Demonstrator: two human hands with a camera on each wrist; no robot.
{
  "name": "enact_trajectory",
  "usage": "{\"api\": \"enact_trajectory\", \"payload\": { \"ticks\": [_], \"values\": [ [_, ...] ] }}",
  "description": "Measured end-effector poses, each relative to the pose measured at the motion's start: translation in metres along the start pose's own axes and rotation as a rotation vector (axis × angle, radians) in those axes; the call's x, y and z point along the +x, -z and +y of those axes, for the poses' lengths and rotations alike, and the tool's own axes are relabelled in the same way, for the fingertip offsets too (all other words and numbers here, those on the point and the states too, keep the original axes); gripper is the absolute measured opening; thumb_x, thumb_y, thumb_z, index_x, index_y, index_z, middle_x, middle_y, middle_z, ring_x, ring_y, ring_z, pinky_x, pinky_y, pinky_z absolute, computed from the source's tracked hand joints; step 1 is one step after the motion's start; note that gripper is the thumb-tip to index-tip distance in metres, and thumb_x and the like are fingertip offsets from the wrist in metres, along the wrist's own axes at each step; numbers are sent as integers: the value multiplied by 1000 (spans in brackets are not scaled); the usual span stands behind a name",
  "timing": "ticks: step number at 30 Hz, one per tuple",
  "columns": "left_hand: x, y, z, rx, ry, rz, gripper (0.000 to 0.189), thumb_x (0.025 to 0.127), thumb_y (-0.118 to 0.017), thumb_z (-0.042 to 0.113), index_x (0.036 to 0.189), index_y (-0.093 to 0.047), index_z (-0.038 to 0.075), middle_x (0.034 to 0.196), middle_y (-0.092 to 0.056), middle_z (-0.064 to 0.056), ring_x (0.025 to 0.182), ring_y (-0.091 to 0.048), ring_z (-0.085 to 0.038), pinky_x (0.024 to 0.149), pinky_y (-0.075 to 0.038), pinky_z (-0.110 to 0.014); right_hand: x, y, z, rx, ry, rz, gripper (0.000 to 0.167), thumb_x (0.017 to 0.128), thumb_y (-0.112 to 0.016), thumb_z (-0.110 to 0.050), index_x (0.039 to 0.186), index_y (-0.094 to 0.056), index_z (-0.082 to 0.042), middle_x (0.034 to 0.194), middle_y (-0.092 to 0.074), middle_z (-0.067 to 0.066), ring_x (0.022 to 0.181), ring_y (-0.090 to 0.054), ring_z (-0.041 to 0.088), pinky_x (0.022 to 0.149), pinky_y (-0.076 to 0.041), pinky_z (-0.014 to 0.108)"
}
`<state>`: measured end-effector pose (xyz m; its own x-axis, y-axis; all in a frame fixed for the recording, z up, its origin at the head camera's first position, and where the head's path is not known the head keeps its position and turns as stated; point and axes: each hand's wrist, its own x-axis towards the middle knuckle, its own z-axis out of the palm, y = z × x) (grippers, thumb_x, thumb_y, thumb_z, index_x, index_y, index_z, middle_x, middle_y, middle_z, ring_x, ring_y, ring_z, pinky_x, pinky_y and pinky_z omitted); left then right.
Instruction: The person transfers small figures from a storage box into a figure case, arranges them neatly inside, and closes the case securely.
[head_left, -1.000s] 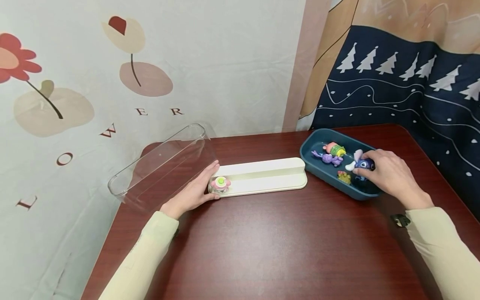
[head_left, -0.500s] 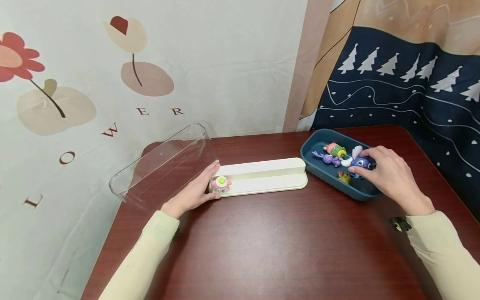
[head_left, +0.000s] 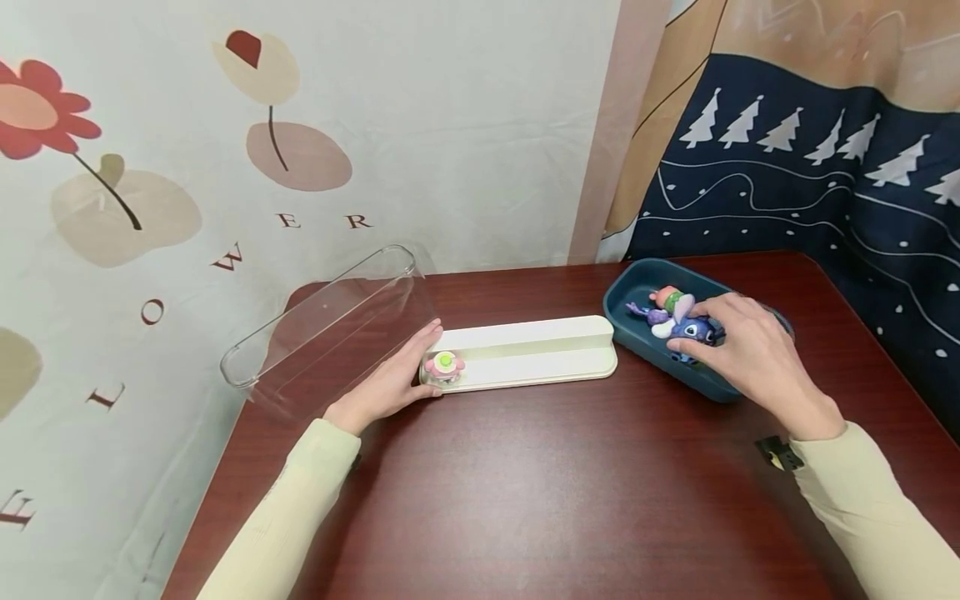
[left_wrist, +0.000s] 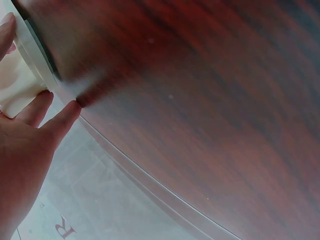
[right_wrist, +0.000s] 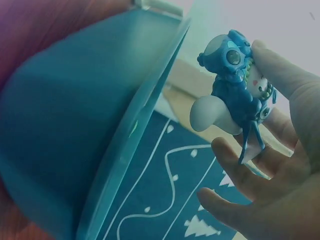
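Note:
Above the blue bin (head_left: 660,360), my right hand (head_left: 757,362) pinches a blue toy figurine (head_left: 692,331) with large pale ears between thumb and fingers. In the right wrist view the figurine (right_wrist: 237,85) is up beyond the bin's rim. My left hand (head_left: 386,375) lies at the left end of a long white tray (head_left: 536,364), fingers straight along its end and thumb at the front corner. A pink figurine with a white and green round top (head_left: 445,365) stands in the tray's left end. Inside the bin lie a purple figurine (head_left: 652,315) and a pink and green one (head_left: 666,297), partly hidden.
A clear plastic cover (head_left: 330,325) stands at the back left, behind my left hand. The dark red wooden table (head_left: 525,483) carries everything. A printed cloth (head_left: 465,133) hangs behind the table, and a navy one with white trees (head_left: 787,183) hangs at the right.
My right hand has lifted the blue figurine and moved left with it over the bin, covering a yellow figurine seen earlier. My left hand has stayed at the tray's end.

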<state>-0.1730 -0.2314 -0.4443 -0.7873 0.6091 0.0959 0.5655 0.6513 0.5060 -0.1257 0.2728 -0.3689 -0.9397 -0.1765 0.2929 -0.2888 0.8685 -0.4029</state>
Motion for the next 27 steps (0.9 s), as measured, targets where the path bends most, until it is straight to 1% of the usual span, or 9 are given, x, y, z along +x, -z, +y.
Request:
{"api": "enact_trajectory", "payload": {
  "ticks": [6,9,12,14,16,21,24,27],
  "values": [
    [-1,-1,0,-5,-16,15,94,86,-86,10,159,-28,-5,168,-23,-21,154,-26,-32,123,-26,-43,1,-7,-16,18,60,32,52,80,-92,-28,119,-70,-3,114,-65,20,102,-56,36,85,-51,62],
    [-1,-1,1,-4,-27,23,95,85,-86,10,159,-29,-6,168,-24,-22,154,-27,-34,123,-27,-44,1,-12,-23,29,88,39,52,79,-93,-28,118,-70,-4,114,-65,19,102,-56,34,82,-53,60],
    [-1,-1,1,0,-38,28,95,84,-87,9,158,-29,-8,167,-24,-24,153,-28,-35,122,-28,-46,1,-17,-30,45,127,46,52,77,-94,-27,118,-70,-5,118,-66,19,104,-57,34,84,-52,61],
    [-1,-1,1,0,-38,27,95,85,-86,9,158,-29,-8,167,-24,-24,153,-28,-35,122,-28,-47,1,-21,-34,54,151,45,53,76,-94,-27,118,-70,-5,121,-66,20,108,-57,36,88,-51,63],
    [0,-1,1,1,-31,20,94,85,-86,10,158,-28,-8,168,-23,-23,153,-27,-35,123,-27,-46,2,-24,-39,60,166,44,53,76,-95,-27,117,-71,-5,121,-67,19,109,-58,35,90,-50,63],
    [0,0,1,-2,-4,-5,95,87,-85,11,160,-26,-5,169,-21,-20,155,-24,-31,124,-25,-44,3,-34,-50,76,197,51,53,73,-96,-27,115,-72,-5,114,-71,16,106,-61,33,91,-50,63],
    [0,0,1,-3,-14,0,95,86,-85,10,160,-26,-5,168,-22,-22,154,-25,-32,123,-26,-46,6,-40,-57,80,229,64,54,71,-98,-27,113,-72,-4,110,-71,15,105,-62,32,93,-51,63],
    [-1,1,2,0,-25,9,96,86,-86,10,159,-27,-6,168,-22,-23,154,-26,-34,122,-28,-47,9,-47,-65,89,265,75,54,71,-98,-27,112,-72,-4,106,-70,12,101,-63,30,90,-55,59]
  ]
}}
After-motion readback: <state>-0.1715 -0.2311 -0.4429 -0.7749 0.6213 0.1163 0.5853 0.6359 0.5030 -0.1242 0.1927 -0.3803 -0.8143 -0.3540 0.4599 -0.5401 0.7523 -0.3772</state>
